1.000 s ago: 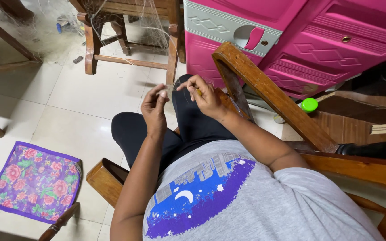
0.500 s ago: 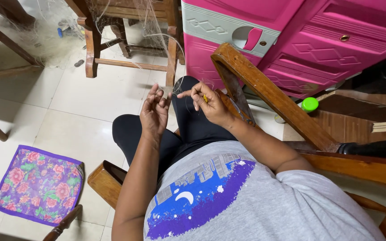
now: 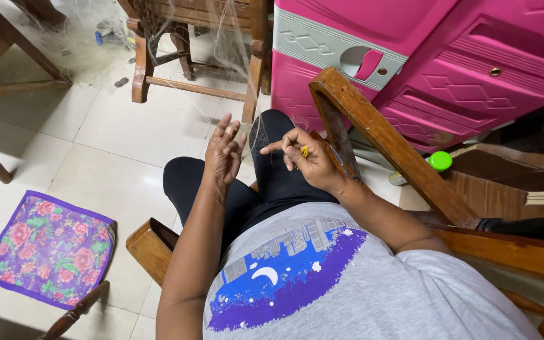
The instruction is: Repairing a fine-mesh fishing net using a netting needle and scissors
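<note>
We hold a small yellow tool [image 3: 304, 152] pinched in our right hand [image 3: 306, 160] above the lap, its forefinger pointing toward nine o'clock, and fine pale netting [image 3: 260, 135] hangs between it and our left hand [image 3: 225, 153]. The left hand is released, fingers spread and upright, only brushing the thread as far as we can tell. To work well here, we judge the thread wants steady tension and short strokes of the tool, kept close over the knees. At three o'clock the slanted wooden chair arm [image 3: 373, 129] sits just beside the right wrist, with the pink plastic cabinet [image 3: 448, 63] behind it, so room is tight there. Toward nine o'clock lies the tiled floor [image 3: 108, 145], with a flowered cushion [image 3: 48, 245] well apart at seven.
</note>
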